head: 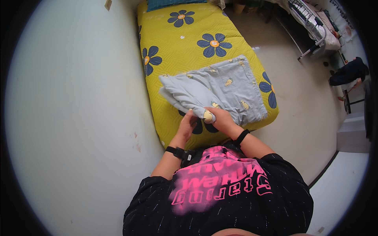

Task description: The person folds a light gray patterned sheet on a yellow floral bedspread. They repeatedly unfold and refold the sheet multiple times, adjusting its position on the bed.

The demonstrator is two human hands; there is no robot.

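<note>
A light grey cloth (218, 88) with a yellow carrot-like print lies partly folded on the lower part of a bed. My right hand (223, 119) grips a bunched edge of it on the near side. Beside that edge is my left hand (186, 126), its upper fingertip against the cloth; whether it pinches the fabric is hidden. Loose layers rise and fan out at the cloth's left end, while its right part lies flatter. Under it spreads a yellow-green quilted bed cover (177, 47) with large dark blue flowers.
A pale wall (79, 103) runs along the bed's left side. Teal bedding (171, 3) lies at the far end. To the right is a glossy tiled floor (298, 103), with a metal-framed rack or bed (313, 32) and a dark cloth item (350, 72) beyond.
</note>
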